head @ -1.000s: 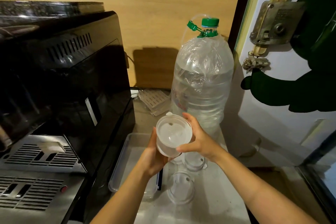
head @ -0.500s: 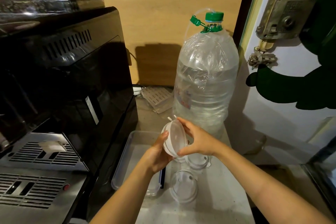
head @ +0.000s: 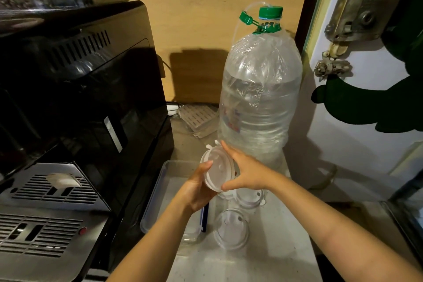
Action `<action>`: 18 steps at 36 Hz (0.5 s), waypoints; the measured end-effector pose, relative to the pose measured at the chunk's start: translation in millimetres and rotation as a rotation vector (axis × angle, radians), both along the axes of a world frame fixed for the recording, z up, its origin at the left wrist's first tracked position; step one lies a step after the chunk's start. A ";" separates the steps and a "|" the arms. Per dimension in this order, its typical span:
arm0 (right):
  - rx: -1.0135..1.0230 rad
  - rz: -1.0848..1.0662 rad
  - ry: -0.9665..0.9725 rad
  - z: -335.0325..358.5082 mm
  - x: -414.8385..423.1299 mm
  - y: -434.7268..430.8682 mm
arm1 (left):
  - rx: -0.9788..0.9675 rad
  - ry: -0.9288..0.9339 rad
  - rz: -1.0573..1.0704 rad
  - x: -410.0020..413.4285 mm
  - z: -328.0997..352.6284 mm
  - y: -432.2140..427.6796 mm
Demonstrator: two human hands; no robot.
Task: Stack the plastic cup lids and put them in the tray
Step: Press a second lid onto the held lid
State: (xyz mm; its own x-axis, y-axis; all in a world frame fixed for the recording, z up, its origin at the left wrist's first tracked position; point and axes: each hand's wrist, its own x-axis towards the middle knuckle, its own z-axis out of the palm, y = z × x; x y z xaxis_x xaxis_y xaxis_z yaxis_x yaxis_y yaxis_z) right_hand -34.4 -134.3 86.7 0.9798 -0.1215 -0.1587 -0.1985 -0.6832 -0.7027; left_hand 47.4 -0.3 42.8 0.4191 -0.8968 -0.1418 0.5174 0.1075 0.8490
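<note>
A clear tray (head: pixel 160 181) is seen just left of the large water bottle (head: pixel 258 107), which is partly filled; the tray's contents cannot be made out, and its right part is hidden by the left hand (head: pixel 196 190). A stack of plastic cup lids (head: pixel 217 169), tilted on edge, is gripped above the tray by both the left hand and right hand (head: pixel 247 171), fingers curled around its rim. Two loose lids (head: pixel 231 228) lie in front of the bottle.

A small stack of clear round plastic cup lids (head: pixel 217 170) tilts on edge above the clear rectangular plastic tray (head: pixel 160 186). Two more clear lids (head: pixel 231 228) (head: pixel 249 198) lie flat on the counter, right of the tray.
</note>
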 end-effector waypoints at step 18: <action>-0.074 0.063 0.060 3.1 -4.4 -2.3 | -0.004 -0.019 0.032 -4.1 -1.1 -1.6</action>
